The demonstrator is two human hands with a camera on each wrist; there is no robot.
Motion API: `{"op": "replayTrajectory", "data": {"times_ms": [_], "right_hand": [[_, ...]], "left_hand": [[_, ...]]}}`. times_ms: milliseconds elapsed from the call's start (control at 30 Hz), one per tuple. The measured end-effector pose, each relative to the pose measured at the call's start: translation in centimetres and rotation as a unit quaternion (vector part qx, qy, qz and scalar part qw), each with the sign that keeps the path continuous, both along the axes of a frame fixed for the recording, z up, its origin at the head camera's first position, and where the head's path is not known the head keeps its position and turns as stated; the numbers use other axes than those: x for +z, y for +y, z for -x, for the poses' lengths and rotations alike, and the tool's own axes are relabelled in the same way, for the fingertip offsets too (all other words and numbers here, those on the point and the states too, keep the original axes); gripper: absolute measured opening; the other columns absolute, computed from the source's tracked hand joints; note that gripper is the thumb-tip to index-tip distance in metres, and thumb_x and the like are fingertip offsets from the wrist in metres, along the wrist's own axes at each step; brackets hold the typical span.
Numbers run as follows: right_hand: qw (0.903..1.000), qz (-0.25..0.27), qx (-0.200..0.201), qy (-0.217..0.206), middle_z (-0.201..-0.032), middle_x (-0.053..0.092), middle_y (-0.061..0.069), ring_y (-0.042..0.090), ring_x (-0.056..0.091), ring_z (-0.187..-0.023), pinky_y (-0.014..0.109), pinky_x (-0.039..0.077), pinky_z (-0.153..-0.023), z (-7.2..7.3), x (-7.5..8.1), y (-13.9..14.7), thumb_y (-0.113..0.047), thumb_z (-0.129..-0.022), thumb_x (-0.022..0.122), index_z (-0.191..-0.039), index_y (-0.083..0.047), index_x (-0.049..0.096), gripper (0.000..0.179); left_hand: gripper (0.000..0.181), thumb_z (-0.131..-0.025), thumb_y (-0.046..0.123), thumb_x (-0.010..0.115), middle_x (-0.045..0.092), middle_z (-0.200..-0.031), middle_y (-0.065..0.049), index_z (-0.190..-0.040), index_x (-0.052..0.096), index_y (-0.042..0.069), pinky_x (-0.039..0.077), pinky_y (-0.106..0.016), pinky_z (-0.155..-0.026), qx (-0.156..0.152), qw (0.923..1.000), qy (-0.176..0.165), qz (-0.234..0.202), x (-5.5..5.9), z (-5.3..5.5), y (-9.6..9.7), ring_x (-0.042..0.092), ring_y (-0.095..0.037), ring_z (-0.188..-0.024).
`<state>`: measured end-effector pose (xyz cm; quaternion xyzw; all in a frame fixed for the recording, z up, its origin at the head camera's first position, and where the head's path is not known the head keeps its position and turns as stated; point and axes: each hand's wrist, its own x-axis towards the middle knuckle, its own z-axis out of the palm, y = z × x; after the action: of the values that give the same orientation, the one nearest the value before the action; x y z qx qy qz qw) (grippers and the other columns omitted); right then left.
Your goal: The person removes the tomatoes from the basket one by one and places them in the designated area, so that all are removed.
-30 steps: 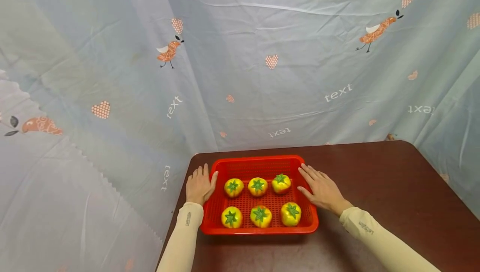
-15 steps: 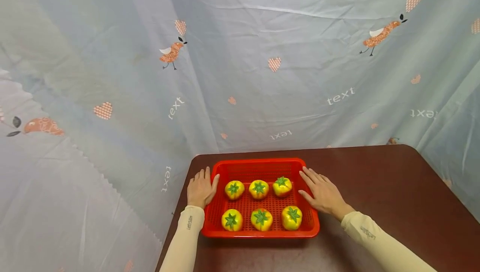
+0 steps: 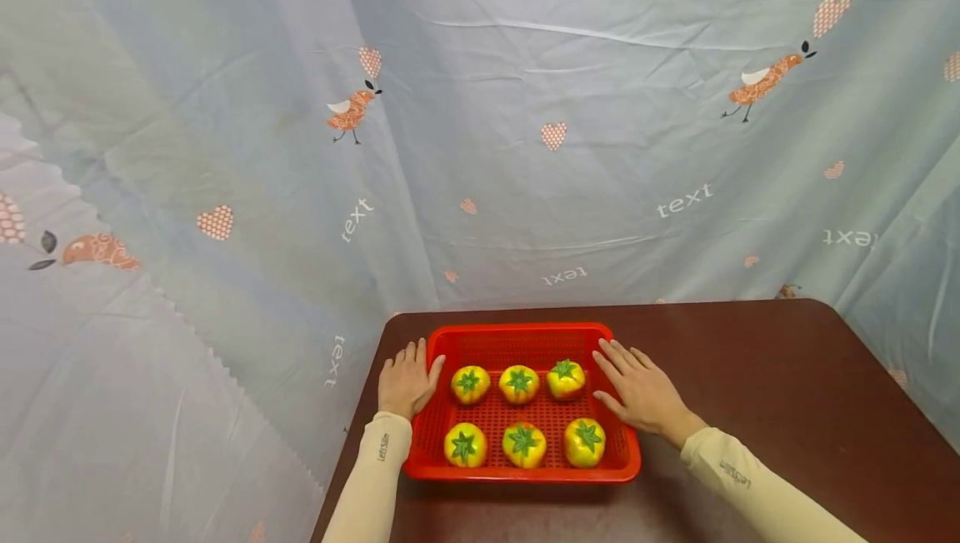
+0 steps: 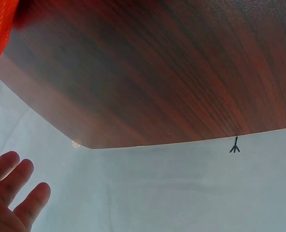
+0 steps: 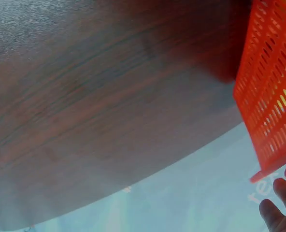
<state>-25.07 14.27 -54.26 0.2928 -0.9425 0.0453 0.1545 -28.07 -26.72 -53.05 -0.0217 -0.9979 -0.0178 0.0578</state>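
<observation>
A red plastic basket (image 3: 525,475) with slotted walls stands on a dark brown table. Inside it, several yellow fruits (image 3: 519,385) with green star-shaped leaf caps, perhaps persimmons or tomatoes, lie in two rows. My left hand (image 3: 403,386) rests at the basket's left rim, fingers straight and thumb reaching over the edge. At the right rim lies my right hand (image 3: 643,391), its fingers extended and their tips over the rim. Neither hand curls round anything. In the right wrist view the slotted basket side (image 5: 271,92) appears above the fingertips.
The dark wood-grain table (image 3: 750,393) extends to the right of the basket. A pale blue-grey curtain (image 3: 480,151) printed with birds and hearts hangs behind the table and along its left side. The table's far edge runs close behind the basket.
The whole head view has shifted slightly, so table and basket sit a little lower. My right fingertips have crept slightly inward over the rim. The fruits keep their places in the basket.
</observation>
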Motion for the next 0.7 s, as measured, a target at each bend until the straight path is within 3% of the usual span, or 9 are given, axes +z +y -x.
{"op": "replayTrajectory", "data": {"times_ms": [267, 533, 700], "right_hand": [[0.9987, 0.011, 0.042, -0.028, -0.149, 0.047, 0.016, 0.034, 0.046, -0.137, 0.051, 0.036, -0.112, -0.1, 0.7, -1.3, -0.044, -0.089, 0.067, -0.142, -0.004, 0.051, 0.068], [0.9871, -0.018, 0.137, -0.081, -0.147, 0.049, 0.015, 0.035, 0.051, -0.131, 0.051, 0.041, -0.108, -0.5, 1.1, -3.7, -0.044, -0.094, 0.061, -0.143, -0.005, 0.048, 0.064], [0.9842, -0.022, 0.158, -0.077, -0.146, 0.049, 0.015, 0.034, 0.052, -0.130, 0.050, 0.043, -0.107, -0.7, 1.0, -5.0, -0.045, -0.094, 0.060, -0.145, -0.005, 0.046, 0.066]], "left_hand": [[0.067, -0.102, 0.049, 0.037, 0.050, -0.143, -0.023, -0.146, 0.042, 0.000, 0.037, -0.054, -0.109, -0.003, 1.0000, 0.006, 0.003, -0.1, -0.1, 0.0, 0.051, -0.039, -0.127], [0.068, -0.103, 0.051, 0.034, 0.049, -0.144, -0.023, -0.146, 0.041, -0.001, 0.036, -0.055, -0.110, -0.003, 1.0000, 0.003, 0.002, 0.0, 0.0, 0.1, 0.050, -0.039, -0.129], [0.068, -0.103, 0.051, 0.033, 0.049, -0.144, -0.022, -0.146, 0.041, -0.001, 0.036, -0.055, -0.110, -0.002, 1.0000, 0.001, 0.004, 0.2, -0.1, 0.2, 0.050, -0.039, -0.129]]}}
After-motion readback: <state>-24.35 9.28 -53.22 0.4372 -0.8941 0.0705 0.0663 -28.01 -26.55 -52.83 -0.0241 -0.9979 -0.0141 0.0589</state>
